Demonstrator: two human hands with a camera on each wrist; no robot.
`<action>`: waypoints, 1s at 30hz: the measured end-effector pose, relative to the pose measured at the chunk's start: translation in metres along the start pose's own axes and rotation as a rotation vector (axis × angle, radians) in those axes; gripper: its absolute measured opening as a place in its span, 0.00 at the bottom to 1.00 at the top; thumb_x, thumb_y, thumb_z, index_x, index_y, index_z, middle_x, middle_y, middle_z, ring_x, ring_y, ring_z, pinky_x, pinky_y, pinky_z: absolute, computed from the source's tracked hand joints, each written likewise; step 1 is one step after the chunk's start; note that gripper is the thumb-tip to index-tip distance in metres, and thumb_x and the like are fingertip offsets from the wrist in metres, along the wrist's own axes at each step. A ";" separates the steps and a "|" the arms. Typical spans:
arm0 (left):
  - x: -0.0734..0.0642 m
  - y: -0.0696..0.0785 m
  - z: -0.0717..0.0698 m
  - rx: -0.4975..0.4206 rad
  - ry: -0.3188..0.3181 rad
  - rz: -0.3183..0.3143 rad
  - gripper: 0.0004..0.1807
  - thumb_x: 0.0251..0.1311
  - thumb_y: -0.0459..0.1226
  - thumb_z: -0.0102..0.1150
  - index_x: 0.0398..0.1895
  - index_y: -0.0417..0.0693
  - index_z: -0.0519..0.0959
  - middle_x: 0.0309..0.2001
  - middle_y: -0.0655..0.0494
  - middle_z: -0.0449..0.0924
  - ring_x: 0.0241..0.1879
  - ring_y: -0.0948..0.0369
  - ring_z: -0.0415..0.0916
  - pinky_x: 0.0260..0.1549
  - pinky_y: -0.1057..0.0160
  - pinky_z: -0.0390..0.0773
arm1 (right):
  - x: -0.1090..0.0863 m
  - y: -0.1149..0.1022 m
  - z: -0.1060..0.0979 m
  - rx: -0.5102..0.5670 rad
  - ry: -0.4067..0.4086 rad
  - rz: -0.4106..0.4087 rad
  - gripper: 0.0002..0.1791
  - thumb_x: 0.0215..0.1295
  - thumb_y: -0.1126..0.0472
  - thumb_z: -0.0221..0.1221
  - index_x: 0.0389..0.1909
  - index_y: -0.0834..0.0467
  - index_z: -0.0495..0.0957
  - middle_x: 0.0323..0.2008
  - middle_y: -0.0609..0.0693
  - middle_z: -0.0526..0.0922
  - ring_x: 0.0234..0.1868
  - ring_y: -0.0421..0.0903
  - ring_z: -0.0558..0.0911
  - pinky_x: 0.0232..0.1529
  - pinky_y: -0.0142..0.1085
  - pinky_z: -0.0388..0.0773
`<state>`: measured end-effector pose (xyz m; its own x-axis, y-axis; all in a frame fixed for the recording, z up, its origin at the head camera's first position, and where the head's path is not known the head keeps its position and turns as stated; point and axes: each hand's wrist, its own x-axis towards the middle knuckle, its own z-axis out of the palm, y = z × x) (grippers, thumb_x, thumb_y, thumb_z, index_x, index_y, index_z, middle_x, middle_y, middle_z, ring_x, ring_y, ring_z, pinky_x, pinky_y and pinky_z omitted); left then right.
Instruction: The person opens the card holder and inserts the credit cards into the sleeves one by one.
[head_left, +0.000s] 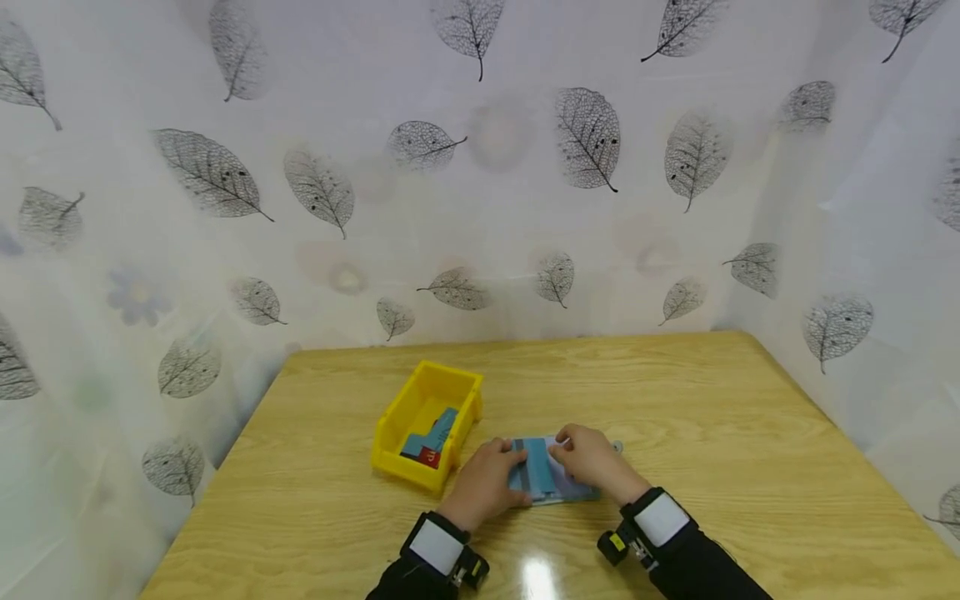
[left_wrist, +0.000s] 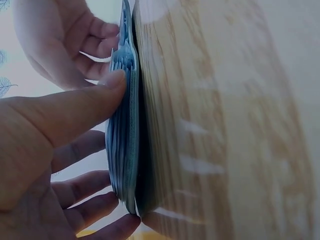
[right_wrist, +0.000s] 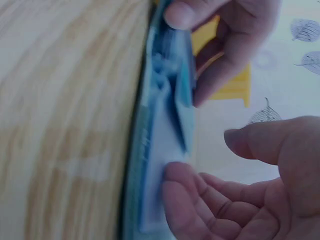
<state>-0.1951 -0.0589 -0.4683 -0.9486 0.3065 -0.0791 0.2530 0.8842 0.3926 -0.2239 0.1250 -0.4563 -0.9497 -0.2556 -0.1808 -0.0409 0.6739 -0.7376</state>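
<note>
A light blue card holder (head_left: 538, 467) with several sleeves lies opened out on the table, a pale sleeve at its right part. My left hand (head_left: 483, 483) grips its left part; in the left wrist view the thumb (left_wrist: 112, 82) presses the stacked sleeves (left_wrist: 120, 130) and the other fingers lie along the far side. My right hand (head_left: 592, 458) is over the right part. Its bent fingertips (right_wrist: 177, 180) touch the pale sleeve in the right wrist view, while the thumb (right_wrist: 245, 142) stays apart. Whether a card is inside that sleeve, I cannot tell.
A yellow bin (head_left: 405, 469) stands left of the card holder, close to my left hand. Blue and red cards (head_left: 435, 437) lie in it. The wooden table (head_left: 675, 400) meets a leaf-patterned curtain (head_left: 495, 208) at the back and sides.
</note>
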 end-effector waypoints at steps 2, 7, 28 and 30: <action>0.000 -0.001 0.001 0.008 0.006 -0.003 0.35 0.48 0.50 0.74 0.62 0.53 0.77 0.62 0.49 0.71 0.59 0.53 0.69 0.58 0.52 0.71 | -0.002 0.000 -0.002 0.089 -0.017 -0.005 0.17 0.69 0.62 0.56 0.52 0.70 0.74 0.37 0.57 0.83 0.27 0.46 0.82 0.27 0.39 0.80; -0.002 0.001 0.000 0.018 0.023 0.011 0.34 0.47 0.49 0.74 0.61 0.51 0.78 0.62 0.47 0.72 0.59 0.52 0.70 0.56 0.51 0.72 | -0.005 -0.001 -0.002 0.232 -0.066 -0.032 0.18 0.70 0.63 0.55 0.55 0.71 0.73 0.43 0.61 0.83 0.32 0.48 0.84 0.31 0.41 0.82; -0.002 0.000 0.005 0.053 0.044 0.055 0.32 0.47 0.47 0.75 0.58 0.48 0.80 0.61 0.45 0.72 0.58 0.49 0.71 0.56 0.53 0.72 | -0.008 -0.010 0.025 -0.021 0.084 -0.219 0.15 0.63 0.63 0.61 0.49 0.66 0.76 0.45 0.64 0.83 0.42 0.56 0.84 0.37 0.46 0.81; -0.001 -0.001 0.005 0.059 0.047 0.058 0.32 0.47 0.47 0.75 0.58 0.49 0.80 0.61 0.45 0.72 0.58 0.49 0.72 0.56 0.53 0.72 | -0.009 -0.011 0.025 -0.030 0.089 -0.224 0.14 0.63 0.63 0.61 0.47 0.64 0.76 0.44 0.63 0.83 0.38 0.52 0.83 0.33 0.42 0.79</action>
<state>-0.1930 -0.0580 -0.4733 -0.9395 0.3422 -0.0136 0.3174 0.8850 0.3407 -0.2075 0.1020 -0.4630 -0.9393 -0.3402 0.0440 -0.2617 0.6277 -0.7332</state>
